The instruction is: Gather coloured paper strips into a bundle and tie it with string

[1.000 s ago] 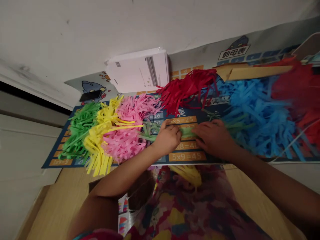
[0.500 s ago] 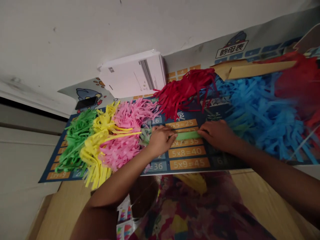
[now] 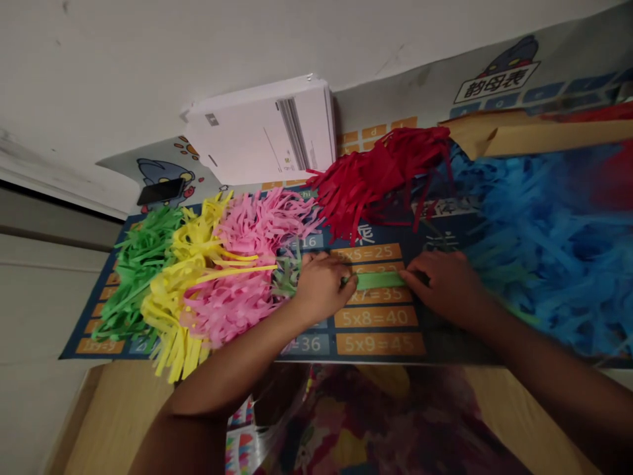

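A light green tissue-paper tassel stretches flat across the mat between my two hands, its middle showing as a narrow band. My left hand closes on the band's left part, and pale green fringe shows beyond its knuckles. At the band's right end, my right hand pinches it between thumb and fingers. Left of my left hand lie pink tassels, yellow tassels and green tassels. A dark red tassel sits behind my hands. Blue fringed paper is heaped by my right forearm.
The printed multiplication mat covers the table and runs up against the wall. A white box leans at the back. A phone lies back left. Brown folded paper rests over the blue heap. Wooden flooring shows below.
The view has shifted slightly closer and to the left. Both hands keep hold of the green tassel; the visible band between them looks much the same.
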### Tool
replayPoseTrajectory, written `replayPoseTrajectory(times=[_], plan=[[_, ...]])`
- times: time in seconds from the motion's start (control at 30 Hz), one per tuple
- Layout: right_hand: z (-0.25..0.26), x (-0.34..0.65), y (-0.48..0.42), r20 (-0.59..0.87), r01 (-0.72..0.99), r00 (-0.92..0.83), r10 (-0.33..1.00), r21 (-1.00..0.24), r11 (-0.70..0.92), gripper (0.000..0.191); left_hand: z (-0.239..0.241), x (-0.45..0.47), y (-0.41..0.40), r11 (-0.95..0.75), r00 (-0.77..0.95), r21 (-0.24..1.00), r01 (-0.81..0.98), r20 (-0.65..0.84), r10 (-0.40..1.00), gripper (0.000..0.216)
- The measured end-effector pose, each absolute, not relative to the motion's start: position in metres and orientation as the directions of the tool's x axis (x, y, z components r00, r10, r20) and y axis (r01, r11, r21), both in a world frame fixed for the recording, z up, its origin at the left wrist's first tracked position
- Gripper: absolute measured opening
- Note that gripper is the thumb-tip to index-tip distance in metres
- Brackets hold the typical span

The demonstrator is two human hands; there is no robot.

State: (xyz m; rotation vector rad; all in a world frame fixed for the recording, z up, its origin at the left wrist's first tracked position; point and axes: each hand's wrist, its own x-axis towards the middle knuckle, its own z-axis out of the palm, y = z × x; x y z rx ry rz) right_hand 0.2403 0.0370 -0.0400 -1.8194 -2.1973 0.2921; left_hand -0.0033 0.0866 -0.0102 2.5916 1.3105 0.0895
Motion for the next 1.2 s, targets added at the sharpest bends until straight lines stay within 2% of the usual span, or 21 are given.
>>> replayPoseTrajectory(times=[0.13,0.2,0.33,0.4,0.53,0.67,0.77,0.9,1.0,1.07,1.13,1.2], plan=[[-0.035,0.241,0.039,0.063,0.94,-0.171,0.983,-0.287,0.182,0.027,-0.008,-0.005,0.089,-0.601,0.62,0.193,0.775,-0.048,0.783,0.017],[-0.028,0.24,0.036,0.129,0.951,-0.173,0.976,-0.237,0.2,0.021,-0.006,-0.006,0.088,-0.682,0.688,0.143,0.717,0.014,0.726,0.016],[-0.015,0.231,0.026,0.247,0.891,-0.399,0.883,-0.12,0.437,0.018,0.002,-0.005,0.081,-0.895,0.898,-0.064,0.441,0.053,0.438,0.017],[-0.014,0.227,0.026,0.229,0.834,-0.516,0.825,-0.085,0.545,0.018,0.007,-0.001,0.077,-0.91,0.92,-0.137,0.392,0.043,0.39,0.019],[-0.019,0.232,0.039,0.151,0.786,-0.605,0.781,-0.041,0.617,0.019,0.009,0.007,0.073,-0.886,0.902,-0.168,0.432,0.072,0.426,0.023],[-0.012,0.233,0.051,0.085,0.826,-0.551,0.83,-0.089,0.557,0.014,0.0,0.011,0.078,-0.853,0.867,-0.157,0.497,0.136,0.48,0.018],[-0.007,0.219,0.045,0.181,0.835,-0.529,0.829,-0.064,0.547,0.013,-0.008,0.008,0.077,-0.83,0.842,-0.173,0.531,0.215,0.494,0.012],[-0.018,0.208,0.031,0.256,0.806,-0.57,0.78,-0.008,0.592,0.015,-0.014,-0.002,0.067,-0.821,0.839,-0.22,0.527,0.288,0.461,0.018],[-0.032,0.222,0.024,0.313,0.817,-0.546,0.777,-0.01,0.577,0.016,-0.018,-0.015,0.06,-0.825,0.828,-0.191,0.531,0.326,0.457,0.009],[-0.04,0.237,0.022,0.358,0.832,-0.501,0.788,-0.053,0.553,0.016,-0.021,-0.023,0.059,-0.832,0.809,-0.122,0.541,0.346,0.475,0.008],[-0.045,0.25,0.024,0.364,0.842,-0.433,0.825,-0.163,0.514,0.017,-0.024,-0.03,0.059,-0.825,0.772,-0.011,0.565,0.359,0.524,0.011],[-0.048,0.259,0.028,0.31,0.833,-0.375,0.874,-0.3,0.464,0.017,-0.027,-0.033,0.06,-0.785,0.716,0.143,0.603,0.336,0.611,0.012]])
